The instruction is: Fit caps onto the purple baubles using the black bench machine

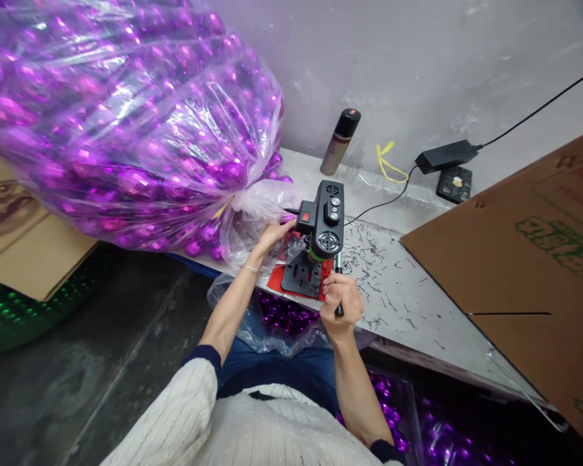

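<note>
A small black bench press machine [323, 223] with a red switch stands on a black perforated base over a red mat [278, 277] at the table's near edge. My right hand [341, 303] is closed round the machine's black lever handle [339, 266]. My left hand [273, 233] reaches in under the machine's left side, fingers curled against clear plastic by the base; what it holds is hidden. A huge clear bag of shiny purple baubles [126, 123] lies on the table just left of the machine.
Brown cardboard sheet [529, 259] covers the table's right. At the back stand a spray can [340, 141], a yellow tie [387, 162], a black power adapter [444, 156] with cable. Small metal hooks [369, 259] litter the grey tabletop. More purple baubles [284, 315] sit in bags below.
</note>
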Available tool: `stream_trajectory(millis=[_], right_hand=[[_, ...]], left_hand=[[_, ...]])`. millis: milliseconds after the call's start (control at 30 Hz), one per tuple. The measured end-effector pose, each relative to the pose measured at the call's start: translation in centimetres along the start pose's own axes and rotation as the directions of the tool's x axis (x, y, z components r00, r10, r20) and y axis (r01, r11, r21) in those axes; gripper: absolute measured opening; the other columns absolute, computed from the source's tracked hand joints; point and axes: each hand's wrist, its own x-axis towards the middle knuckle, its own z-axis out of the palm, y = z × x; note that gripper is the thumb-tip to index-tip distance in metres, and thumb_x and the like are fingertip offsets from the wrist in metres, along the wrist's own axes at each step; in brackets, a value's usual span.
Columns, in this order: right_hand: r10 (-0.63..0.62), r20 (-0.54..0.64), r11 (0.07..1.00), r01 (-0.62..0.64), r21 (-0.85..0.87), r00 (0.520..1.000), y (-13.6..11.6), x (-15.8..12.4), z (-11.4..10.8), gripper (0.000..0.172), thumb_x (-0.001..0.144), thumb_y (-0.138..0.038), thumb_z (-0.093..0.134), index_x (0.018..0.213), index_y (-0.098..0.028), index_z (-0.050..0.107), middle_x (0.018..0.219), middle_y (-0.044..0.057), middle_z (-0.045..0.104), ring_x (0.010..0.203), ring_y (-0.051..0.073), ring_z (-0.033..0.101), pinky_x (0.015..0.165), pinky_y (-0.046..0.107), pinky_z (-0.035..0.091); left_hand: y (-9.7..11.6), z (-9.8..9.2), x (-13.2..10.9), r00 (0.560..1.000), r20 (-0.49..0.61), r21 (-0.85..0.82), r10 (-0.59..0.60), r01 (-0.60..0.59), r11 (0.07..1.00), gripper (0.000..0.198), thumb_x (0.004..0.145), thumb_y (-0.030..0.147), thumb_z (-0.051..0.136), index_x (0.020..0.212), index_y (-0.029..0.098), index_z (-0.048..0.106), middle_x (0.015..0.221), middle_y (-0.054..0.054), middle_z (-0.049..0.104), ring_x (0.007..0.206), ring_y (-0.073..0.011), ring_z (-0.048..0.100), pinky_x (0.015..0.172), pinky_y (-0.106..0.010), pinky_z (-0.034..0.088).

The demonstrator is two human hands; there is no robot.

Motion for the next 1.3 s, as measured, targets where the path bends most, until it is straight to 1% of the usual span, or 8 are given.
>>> stream_trajectory(millis=[100, 200, 333, 533, 767, 967, 1133, 1300], right_hand=[[0.009, -0.012, 1.000, -0.009, 0.009, 1.000, 0.0, 0.3, 0.0, 0.024, 0.096, -0.010, 0.047, 0.076, -0.023, 0.050, 0.070, -0.001, 0.060, 0.065, 0.012, 0.061, 0.059, 0.025, 0.047], [0.033, -0.036, 0.999, -0.032, 0.023, 0.999, 0.1, 0.7, 0.0, 0.024, 0.096, -0.011, 0.048, 0.075, -0.023, 0.050, 0.069, -0.002, 0.059, 0.064, 0.012, 0.060, 0.059, 0.025, 0.046], [0.039, -0.051, 0.998, -0.036, 0.055, 0.998, 0.2, 1.0, 0.1, 0.023, 0.096, -0.012, 0.050, 0.076, -0.023, 0.051, 0.067, -0.003, 0.059, 0.064, 0.012, 0.060, 0.060, 0.026, 0.046], [0.022, -0.040, 0.999, -0.020, 0.046, 0.999, 0.2, 2.0, -0.1, 0.023, 0.096, -0.012, 0.050, 0.076, -0.023, 0.051, 0.067, -0.002, 0.059, 0.063, 0.012, 0.059, 0.058, 0.026, 0.043], [0.040, -0.020, 0.999, -0.039, 0.035, 0.999, 0.1, 3.8, -0.3, 0.025, 0.096, -0.011, 0.048, 0.075, -0.023, 0.050, 0.064, -0.003, 0.056, 0.061, 0.011, 0.058, 0.058, 0.026, 0.041], [0.015, -0.004, 1.000, -0.015, 0.023, 1.000, -0.3, 3.9, -0.6, 0.025, 0.096, -0.011, 0.048, 0.074, -0.023, 0.049, 0.065, -0.001, 0.059, 0.061, 0.012, 0.059, 0.057, 0.026, 0.040], [-0.003, 0.000, 1.000, 0.003, -0.006, 1.000, -0.3, 3.6, -0.7, 0.025, 0.096, -0.011, 0.047, 0.074, -0.022, 0.051, 0.065, -0.001, 0.061, 0.059, 0.011, 0.058, 0.057, 0.026, 0.040], [0.000, 0.001, 1.000, 0.000, -0.012, 1.000, -0.1, 3.1, -0.5, 0.024, 0.096, -0.012, 0.047, 0.075, -0.022, 0.050, 0.067, -0.001, 0.061, 0.061, 0.011, 0.058, 0.058, 0.025, 0.041]], left_hand=[[-0.2, -1.7, -4.7, 0.982, 0.015, -0.317, -0.189, 0.184, 0.930, 0.039, 0.095, 0.050, 0.064, 0.108, 0.014, 0.070, 0.097, -0.011, 0.078, 0.081, -0.0189, 0.075, 0.077, -0.031, 0.061], [-0.5, -2.5, -9.4, 0.933, 0.107, -0.657, -0.344, 0.326, 0.679, 0.040, 0.089, 0.053, 0.073, 0.104, 0.016, 0.070, 0.094, -0.009, 0.078, 0.080, -0.0190, 0.076, 0.073, -0.027, 0.060], [-0.8, -1.5, -13.8, 0.933, 0.144, -0.785, -0.331, 0.311, 0.535, 0.033, 0.082, 0.041, 0.084, 0.102, 0.016, 0.072, 0.098, -0.006, 0.078, 0.086, -0.0173, 0.075, 0.081, -0.028, 0.061], [-1.0, 0.7, -16.3, 0.937, 0.263, -0.799, -0.229, 0.345, 0.493, 0.072, 0.063, 0.041, 0.097, 0.126, 0.025, 0.066, 0.113, -0.003, 0.074, 0.100, -0.0204, 0.074, 0.102, -0.040, 0.056], [-2.7, 2.5, -14.7, 0.972, -0.022, -0.595, -0.235, 0.176, 0.784, 0.069, 0.070, 0.042, 0.091, 0.128, 0.021, 0.060, 0.120, -0.006, 0.071, 0.115, -0.0212, 0.068, 0.114, -0.040, 0.046], [-4.1, 3.5, -13.3, 0.994, -0.107, -0.125, 0.021, -0.035, 0.992, 0.070, 0.074, 0.050, 0.088, 0.131, 0.021, 0.059, 0.127, -0.011, 0.070, 0.118, -0.0267, 0.068, 0.108, -0.044, 0.051], [-4.8, 3.6, -12.9, 0.972, -0.105, 0.280, 0.209, -0.172, 0.945, 0.066, 0.075, 0.049, 0.088, 0.129, 0.023, 0.063, 0.128, -0.012, 0.072, 0.121, -0.0325, 0.067, 0.109, -0.051, 0.048], [-5.2, 3.8, -12.6, 0.942, -0.063, 0.389, 0.329, -0.281, 0.878, 0.065, 0.082, 0.052, 0.081, 0.136, 0.022, 0.059, 0.130, -0.013, 0.071, 0.120, -0.0305, 0.068, 0.105, -0.047, 0.051]])
